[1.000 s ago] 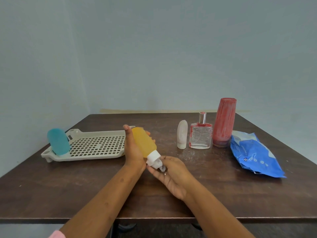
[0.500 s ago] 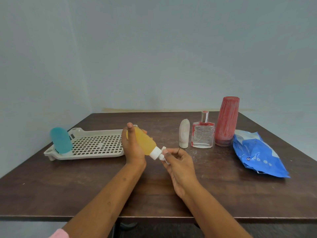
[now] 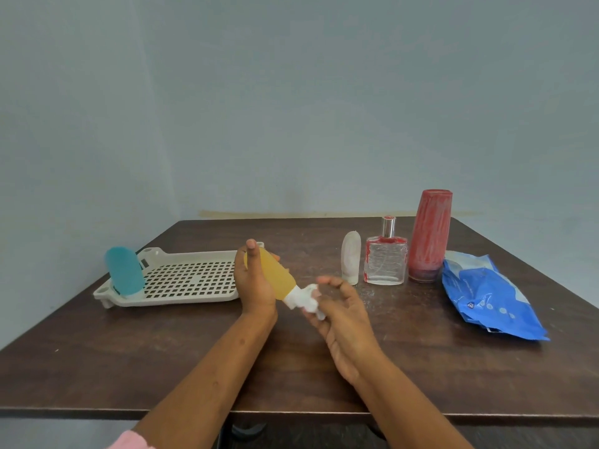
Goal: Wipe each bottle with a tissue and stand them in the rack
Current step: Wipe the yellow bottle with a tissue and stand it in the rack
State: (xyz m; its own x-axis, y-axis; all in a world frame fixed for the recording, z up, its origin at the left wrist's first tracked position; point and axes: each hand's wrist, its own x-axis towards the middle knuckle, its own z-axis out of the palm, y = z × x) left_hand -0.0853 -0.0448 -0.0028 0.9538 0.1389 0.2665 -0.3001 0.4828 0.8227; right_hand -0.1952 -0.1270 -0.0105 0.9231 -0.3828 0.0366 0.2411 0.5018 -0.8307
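Head view, starting at the left: a blue bottle (image 3: 124, 271) stands at the left end of the cream slotted rack (image 3: 181, 299), which lies on the dark wooden table (image 3: 129, 351). Just right of the rack, my left hand (image 3: 254, 286) grips the orange-yellow bottle (image 3: 275, 278) around its body, thumb pointing up. The bottle is translucent and tilted above the table, with its rounded base up toward the rack and its white cap down toward my other hand. A crumpled white tissue (image 3: 309, 301) sits against that cap, grasped in the curled fingers of my right hand (image 3: 343, 314), palm turned leftward. Further right, a small white bottle (image 3: 351, 262), a clear glass bottle (image 3: 385, 262) with red trim and a silver neck, and a tall red bottle (image 3: 429, 236) stand in a row. A blue tissue pack (image 3: 486, 296) lies at the far right.
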